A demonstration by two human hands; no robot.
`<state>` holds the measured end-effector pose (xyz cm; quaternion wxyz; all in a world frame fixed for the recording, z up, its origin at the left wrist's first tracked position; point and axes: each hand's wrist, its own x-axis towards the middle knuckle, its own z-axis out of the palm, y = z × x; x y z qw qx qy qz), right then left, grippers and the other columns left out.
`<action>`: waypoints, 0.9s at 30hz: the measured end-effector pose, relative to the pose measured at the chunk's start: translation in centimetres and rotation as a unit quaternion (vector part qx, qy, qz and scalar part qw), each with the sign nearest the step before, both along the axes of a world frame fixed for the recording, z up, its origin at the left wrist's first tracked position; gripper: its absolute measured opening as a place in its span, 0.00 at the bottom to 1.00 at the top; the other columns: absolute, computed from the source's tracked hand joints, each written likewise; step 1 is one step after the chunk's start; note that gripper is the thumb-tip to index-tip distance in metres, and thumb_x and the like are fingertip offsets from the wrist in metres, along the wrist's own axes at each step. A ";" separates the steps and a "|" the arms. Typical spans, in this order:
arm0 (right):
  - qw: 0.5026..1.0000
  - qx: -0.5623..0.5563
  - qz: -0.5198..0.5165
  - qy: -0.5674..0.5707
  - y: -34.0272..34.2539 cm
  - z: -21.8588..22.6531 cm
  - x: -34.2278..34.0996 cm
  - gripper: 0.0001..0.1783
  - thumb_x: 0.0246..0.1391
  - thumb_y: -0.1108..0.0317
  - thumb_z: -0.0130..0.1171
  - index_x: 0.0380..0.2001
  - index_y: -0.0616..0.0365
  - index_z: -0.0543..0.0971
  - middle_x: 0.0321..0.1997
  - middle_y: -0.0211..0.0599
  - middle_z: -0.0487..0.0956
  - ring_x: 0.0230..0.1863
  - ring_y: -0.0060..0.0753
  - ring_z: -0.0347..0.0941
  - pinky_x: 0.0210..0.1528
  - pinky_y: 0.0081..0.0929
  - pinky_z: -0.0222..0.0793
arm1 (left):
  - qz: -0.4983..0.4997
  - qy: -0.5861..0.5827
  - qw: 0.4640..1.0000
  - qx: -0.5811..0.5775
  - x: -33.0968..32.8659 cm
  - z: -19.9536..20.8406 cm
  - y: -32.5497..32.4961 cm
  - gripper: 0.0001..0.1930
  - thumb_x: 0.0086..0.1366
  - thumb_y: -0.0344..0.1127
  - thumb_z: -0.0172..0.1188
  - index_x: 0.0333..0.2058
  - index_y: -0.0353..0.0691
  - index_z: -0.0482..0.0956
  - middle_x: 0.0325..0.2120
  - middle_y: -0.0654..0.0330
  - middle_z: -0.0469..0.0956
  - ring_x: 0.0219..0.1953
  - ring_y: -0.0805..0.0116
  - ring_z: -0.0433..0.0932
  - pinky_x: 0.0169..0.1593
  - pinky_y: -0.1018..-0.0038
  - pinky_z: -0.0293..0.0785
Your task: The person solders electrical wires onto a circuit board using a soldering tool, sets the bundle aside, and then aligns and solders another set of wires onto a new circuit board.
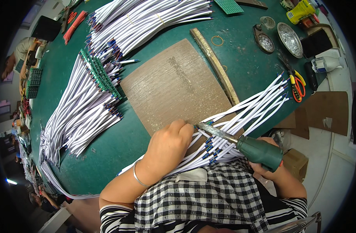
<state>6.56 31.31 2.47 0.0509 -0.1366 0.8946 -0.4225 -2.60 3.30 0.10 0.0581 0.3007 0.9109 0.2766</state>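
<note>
My right hand grips a soldering iron by its green handle. The iron's metal shaft points left, its tip beside the fingertips of my left hand. That hand is closed in a pinch over the near edge of a brown board; what lies between its fingers is hidden. Under the iron and around my left hand spread white cables with stripped coloured ends. Small green circuit pieces sit among them near the tip, partly covered.
Bundled white cables and a second pile topped with green circuit strips lie left and back. A wooden bar borders the board. At right are a metal dish, a small round tin and orange-yellow cutters.
</note>
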 end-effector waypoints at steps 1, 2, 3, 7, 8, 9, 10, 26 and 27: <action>1.000 0.022 0.014 0.006 0.2 0.0 -0.1 0.21 0.39 0.62 0.64 0.39 0.59 0.79 0.39 0.40 0.78 0.40 0.41 0.75 0.41 0.32 0.72 | -0.006 -0.007 1.000 -0.010 -0.1 0.1 0.0 0.03 0.53 0.26 0.61 0.26 0.37 0.74 0.23 0.56 0.72 0.24 0.56 0.76 0.27 0.66 0.75; 0.999 0.044 0.028 0.011 0.3 0.1 -0.2 0.21 0.39 0.61 0.64 0.39 0.58 0.79 0.39 0.40 0.78 0.40 0.41 0.75 0.42 0.33 0.72 | -0.011 -0.013 1.000 -0.021 -0.2 0.1 0.0 0.03 0.53 0.26 0.60 0.26 0.37 0.75 0.23 0.56 0.73 0.24 0.56 0.76 0.27 0.66 0.75; 0.999 0.044 0.028 0.011 0.3 0.2 -0.3 0.21 0.39 0.61 0.64 0.39 0.58 0.79 0.39 0.40 0.78 0.40 0.41 0.75 0.42 0.33 0.72 | -0.011 -0.013 1.000 -0.021 -0.3 0.2 0.0 0.03 0.53 0.26 0.60 0.26 0.37 0.75 0.23 0.56 0.73 0.24 0.56 0.76 0.27 0.66 0.75; 0.997 0.061 0.051 0.022 0.6 0.4 -0.7 0.21 0.39 0.61 0.64 0.39 0.57 0.79 0.41 0.39 0.77 0.41 0.42 0.75 0.43 0.33 0.73 | -0.016 -0.031 0.999 -0.025 -0.6 0.4 0.1 0.03 0.52 0.25 0.60 0.27 0.38 0.76 0.23 0.56 0.73 0.25 0.55 0.76 0.28 0.65 0.75; 0.995 0.062 0.068 0.040 0.7 0.3 -0.9 0.21 0.39 0.61 0.64 0.39 0.57 0.79 0.41 0.40 0.77 0.41 0.41 0.75 0.43 0.33 0.73 | -0.015 -0.035 0.999 -0.024 -0.6 0.4 0.1 0.03 0.52 0.25 0.60 0.27 0.38 0.76 0.23 0.55 0.74 0.25 0.55 0.76 0.28 0.65 0.75; 0.995 0.061 0.068 0.039 0.7 0.4 -1.1 0.21 0.39 0.61 0.64 0.39 0.57 0.79 0.41 0.40 0.77 0.41 0.41 0.75 0.43 0.33 0.73 | -0.015 -0.036 0.999 -0.024 -0.6 0.5 0.1 0.03 0.52 0.25 0.60 0.27 0.38 0.76 0.23 0.55 0.74 0.25 0.55 0.76 0.28 0.65 0.75; 0.995 0.064 0.073 0.036 0.7 0.7 -1.3 0.21 0.39 0.61 0.65 0.40 0.57 0.79 0.40 0.40 0.78 0.41 0.41 0.76 0.42 0.33 0.73 | -0.015 -0.038 0.999 -0.025 -0.6 0.6 0.1 0.03 0.52 0.25 0.60 0.27 0.38 0.76 0.23 0.56 0.74 0.25 0.55 0.76 0.28 0.65 0.75; 0.996 0.003 0.087 0.014 1.6 1.9 -2.5 0.24 0.41 0.71 0.64 0.45 0.64 0.74 0.39 0.44 0.79 0.36 0.38 0.79 0.42 0.29 0.74 | -0.016 -0.052 0.998 -0.027 -0.8 0.8 0.1 0.04 0.51 0.25 0.61 0.27 0.37 0.76 0.23 0.56 0.73 0.25 0.55 0.76 0.29 0.65 0.76; 0.996 0.003 0.087 0.013 1.9 1.8 -2.1 0.24 0.41 0.71 0.64 0.45 0.64 0.74 0.39 0.44 0.79 0.36 0.38 0.79 0.42 0.29 0.74 | -0.016 -0.052 0.998 -0.027 -0.8 0.8 0.1 0.04 0.51 0.25 0.61 0.27 0.37 0.76 0.23 0.56 0.73 0.25 0.55 0.76 0.29 0.65 0.76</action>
